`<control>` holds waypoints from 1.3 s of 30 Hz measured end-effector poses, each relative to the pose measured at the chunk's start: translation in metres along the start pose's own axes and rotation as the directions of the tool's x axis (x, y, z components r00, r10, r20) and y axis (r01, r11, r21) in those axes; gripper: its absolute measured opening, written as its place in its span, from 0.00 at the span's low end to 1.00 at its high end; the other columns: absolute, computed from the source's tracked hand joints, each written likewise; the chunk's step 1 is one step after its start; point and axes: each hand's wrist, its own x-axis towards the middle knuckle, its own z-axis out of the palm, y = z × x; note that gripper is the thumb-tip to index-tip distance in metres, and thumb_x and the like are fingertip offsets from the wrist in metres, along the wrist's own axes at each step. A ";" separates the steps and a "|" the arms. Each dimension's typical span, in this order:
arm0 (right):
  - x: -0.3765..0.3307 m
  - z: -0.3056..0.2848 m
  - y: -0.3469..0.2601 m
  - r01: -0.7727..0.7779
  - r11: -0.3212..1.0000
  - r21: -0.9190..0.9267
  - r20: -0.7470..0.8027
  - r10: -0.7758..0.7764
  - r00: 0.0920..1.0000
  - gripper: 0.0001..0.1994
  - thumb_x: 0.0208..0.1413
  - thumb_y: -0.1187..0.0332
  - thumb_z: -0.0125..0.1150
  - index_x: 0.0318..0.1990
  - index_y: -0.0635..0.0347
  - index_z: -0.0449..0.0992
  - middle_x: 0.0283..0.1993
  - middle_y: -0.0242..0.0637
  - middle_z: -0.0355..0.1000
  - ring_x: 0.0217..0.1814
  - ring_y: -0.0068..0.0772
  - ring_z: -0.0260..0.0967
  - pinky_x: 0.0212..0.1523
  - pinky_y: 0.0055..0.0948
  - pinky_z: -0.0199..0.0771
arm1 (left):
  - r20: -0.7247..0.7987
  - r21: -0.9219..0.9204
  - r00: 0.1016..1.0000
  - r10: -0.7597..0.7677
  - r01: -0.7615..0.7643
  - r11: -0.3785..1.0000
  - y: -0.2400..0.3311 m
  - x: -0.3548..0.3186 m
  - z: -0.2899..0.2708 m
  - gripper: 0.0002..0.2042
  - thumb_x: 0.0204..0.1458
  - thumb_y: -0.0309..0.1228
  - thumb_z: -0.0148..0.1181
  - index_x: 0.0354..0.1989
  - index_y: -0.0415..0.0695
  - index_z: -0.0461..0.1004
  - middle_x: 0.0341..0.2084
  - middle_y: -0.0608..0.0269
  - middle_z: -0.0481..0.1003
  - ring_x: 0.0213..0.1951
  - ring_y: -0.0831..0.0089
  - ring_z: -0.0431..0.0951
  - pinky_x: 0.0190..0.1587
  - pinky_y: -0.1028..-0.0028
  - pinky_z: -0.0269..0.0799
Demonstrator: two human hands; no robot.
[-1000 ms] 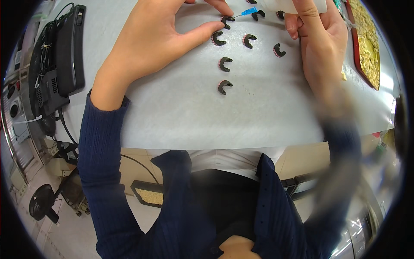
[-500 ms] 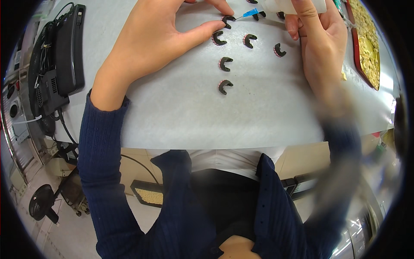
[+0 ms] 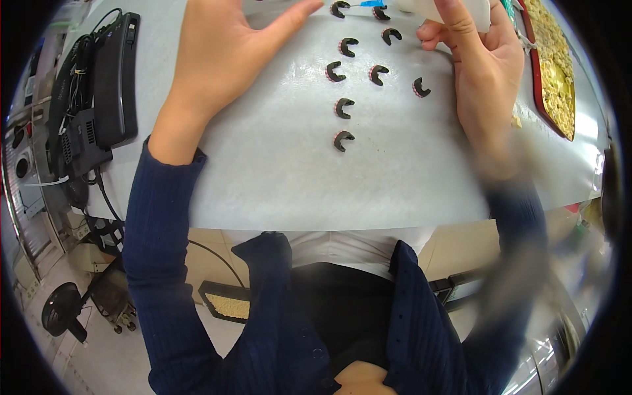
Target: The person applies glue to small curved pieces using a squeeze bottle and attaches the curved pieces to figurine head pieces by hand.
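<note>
Small dark horseshoe-shaped pieces, edged with pink-and-white tooth-like beads, lie scattered over the pale tabletop [image 3: 263,171]. My left hand [image 3: 220,56] is at the upper left, thumb stretched out and apart from the palm; the other fingers run beyond the upper edge. Just right of the thumb tip lies one horseshoe piece [image 3: 340,9]. In my right hand [image 3: 484,66] is a whitish translucent bottle [image 3: 477,14], cut off by the upper edge. A blue needle tip [image 3: 370,3] points left from the bottle's side, its thin end at that piece. Another horseshoe piece [image 3: 349,47] sits nearer me.
A red-rimmed tray [image 3: 540,82] of pale, nubbly bits stands at the right. Black electronic boxes [image 3: 115,79] with bundled cables line the left side. Below the table's front edge are a dark tray [image 3: 227,304] of pale grains and a small black fan [image 3: 62,309].
My left hand has let go of one horseshoe piece and moved farther up. The needle tip has shifted from that piece to one farther away. The whole view has shifted slightly.
</note>
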 end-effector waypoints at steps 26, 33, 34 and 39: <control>0.026 0.007 0.065 0.028 0.416 0.909 0.208 -0.509 0.836 0.14 0.64 0.65 0.60 0.47 0.67 0.67 0.44 0.45 0.78 0.29 0.19 0.71 0.30 0.17 0.74 | 0.095 0.116 0.969 0.229 -0.239 0.964 -0.005 0.006 0.014 0.19 0.46 0.19 0.66 0.49 0.41 0.76 0.35 0.62 0.83 0.46 0.68 0.76 0.50 0.71 0.68; 0.025 0.005 0.065 0.026 0.430 0.903 0.213 -0.498 0.841 0.15 0.64 0.65 0.60 0.48 0.67 0.67 0.44 0.44 0.78 0.29 0.19 0.71 0.29 0.16 0.73 | 0.149 0.185 0.950 0.274 -0.299 0.936 -0.009 0.008 0.013 0.19 0.47 0.19 0.65 0.50 0.41 0.76 0.37 0.63 0.83 0.47 0.68 0.74 0.52 0.71 0.67; 0.025 0.005 0.064 0.026 0.429 0.903 0.213 -0.499 0.840 0.15 0.64 0.65 0.60 0.48 0.67 0.67 0.44 0.44 0.78 0.29 0.18 0.71 0.29 0.16 0.73 | 0.154 0.191 0.951 0.269 -0.296 0.936 -0.009 0.008 0.013 0.19 0.47 0.19 0.65 0.50 0.41 0.76 0.37 0.63 0.83 0.47 0.68 0.74 0.53 0.70 0.67; 0.025 0.005 0.065 0.033 0.435 0.900 0.211 -0.500 0.840 0.15 0.64 0.64 0.60 0.48 0.67 0.67 0.43 0.44 0.78 0.28 0.18 0.71 0.28 0.15 0.72 | 0.154 0.159 0.960 0.235 -0.259 0.953 -0.008 0.008 0.013 0.18 0.47 0.20 0.65 0.49 0.41 0.76 0.37 0.63 0.83 0.47 0.68 0.74 0.53 0.70 0.66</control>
